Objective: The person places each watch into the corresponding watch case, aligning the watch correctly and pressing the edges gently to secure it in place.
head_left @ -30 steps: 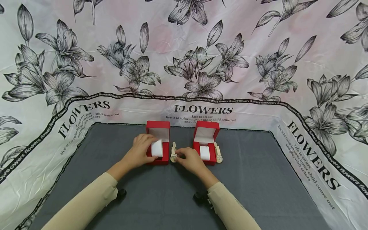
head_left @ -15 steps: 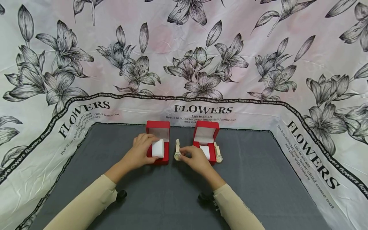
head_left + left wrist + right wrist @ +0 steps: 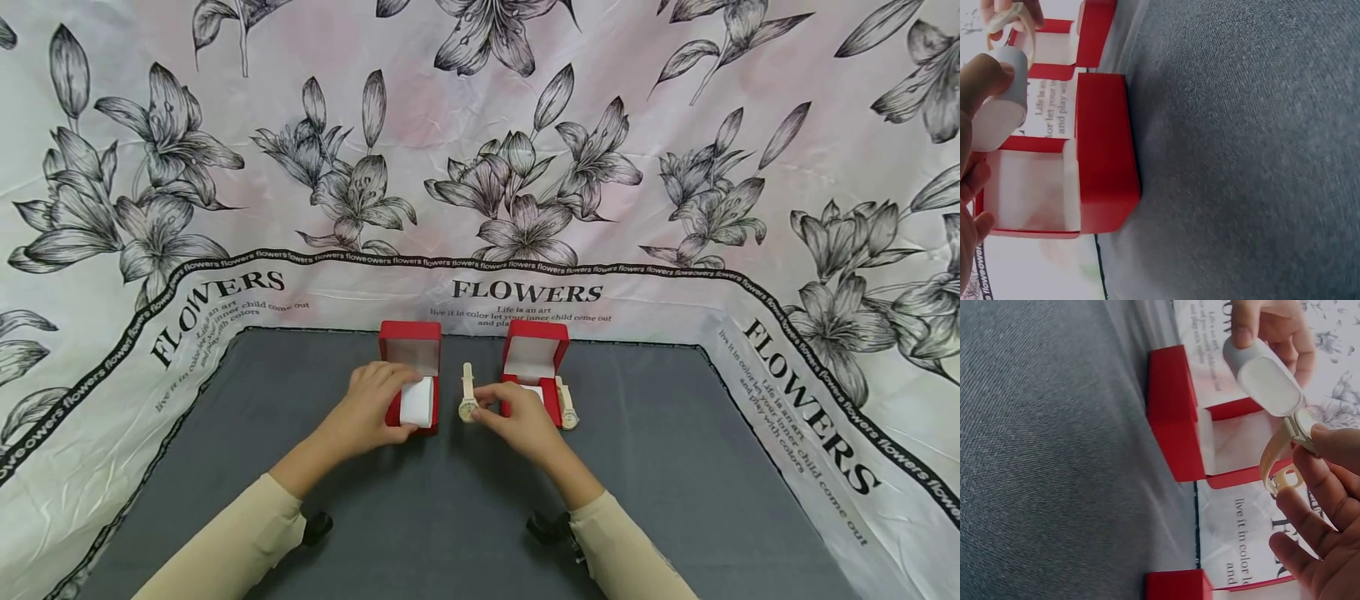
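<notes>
My left hand (image 3: 367, 408) grips a white watch cushion (image 3: 417, 402) between thumb and fingers. In both wrist views the cushion (image 3: 1007, 103) is up out of the left red watch box (image 3: 1107, 156), whose lid stands raised. The right hand (image 3: 521, 417) pinches a cream wristwatch (image 3: 468, 408) by its case. In the right wrist view, the watch's strap (image 3: 1272, 462) hangs in an open curve, close beside the cushion (image 3: 1269, 381). The right hand's other fingers (image 3: 1300, 519) are spread loosely below it.
A second open red box (image 3: 536, 331) with a white cushion stands to the right, partly behind the right hand. Another cream watch (image 3: 567, 408) leans along its right side. Grey cloth (image 3: 675, 467) covers the table; a flower-printed curtain (image 3: 420, 208) rises behind.
The right hand has lifted the watch off the table and shifted right with it. My left hand has raised the cushion out of its box and moved slightly right.
</notes>
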Demonstrator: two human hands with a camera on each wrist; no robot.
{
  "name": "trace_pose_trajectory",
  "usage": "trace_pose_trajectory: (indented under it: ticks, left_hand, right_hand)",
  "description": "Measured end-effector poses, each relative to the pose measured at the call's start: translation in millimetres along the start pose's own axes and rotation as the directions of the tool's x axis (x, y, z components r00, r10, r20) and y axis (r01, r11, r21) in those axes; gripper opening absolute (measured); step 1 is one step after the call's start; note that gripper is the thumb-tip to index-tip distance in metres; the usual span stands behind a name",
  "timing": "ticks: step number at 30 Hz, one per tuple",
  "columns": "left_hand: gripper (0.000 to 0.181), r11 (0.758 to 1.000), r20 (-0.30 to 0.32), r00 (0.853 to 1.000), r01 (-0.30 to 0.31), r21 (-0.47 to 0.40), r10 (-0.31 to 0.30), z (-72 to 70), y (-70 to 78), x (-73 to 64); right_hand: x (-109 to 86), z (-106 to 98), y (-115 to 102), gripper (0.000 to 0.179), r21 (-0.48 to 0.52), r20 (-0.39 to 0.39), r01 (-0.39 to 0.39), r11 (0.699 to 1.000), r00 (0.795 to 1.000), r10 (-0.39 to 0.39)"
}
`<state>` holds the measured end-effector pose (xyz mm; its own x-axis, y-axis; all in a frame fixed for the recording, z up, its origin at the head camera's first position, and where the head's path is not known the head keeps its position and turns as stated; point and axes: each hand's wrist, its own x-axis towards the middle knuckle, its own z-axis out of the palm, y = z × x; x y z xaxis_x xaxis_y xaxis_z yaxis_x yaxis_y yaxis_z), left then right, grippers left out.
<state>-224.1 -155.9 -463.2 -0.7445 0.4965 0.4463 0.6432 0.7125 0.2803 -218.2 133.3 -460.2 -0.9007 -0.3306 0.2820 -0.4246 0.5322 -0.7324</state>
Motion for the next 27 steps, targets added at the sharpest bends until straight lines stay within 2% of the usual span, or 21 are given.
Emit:
trace_pose_trajectory:
  ticks: [7,13,18,23,27]
  left_hand:
    - [0.075,1.000,-0.001,1.000,-0.004,0.021,0.004,1.6,15.5,-2.8]
    - [0.076,1.000,0.013,1.000,-0.004,0.018,0.004,6.1,28.2,-3.3]
    - [0.076,0.998,-0.020,0.999,-0.043,0.039,0.044,10.3,36.0,1.5]
    - [0.075,0.988,-0.016,0.995,-0.096,0.120,0.099,12.8,43.1,6.2]
    - [0.077,0.983,-0.012,0.993,-0.113,0.143,0.116,12.0,49.5,6.0]
  right_hand:
    - [-6.9,-4.7,-6.7,0.030,0.003,-0.036,-0.001,1.000,0.999,0.001]
    - [-9.6,-7.2,-13.7,0.030,0.047,-0.024,-0.007,0.999,1.000,0.008]
    - [-11.1,-10.4,-19.4,0.029,0.070,-0.014,0.012,0.997,1.000,-0.011]
    - [-13.4,-13.0,-23.8,0.030,0.057,-0.002,0.016,0.998,1.000,-0.016]
    - [-15.4,-13.7,-26.0,0.032,0.064,0.010,0.029,0.998,1.000,-0.030]
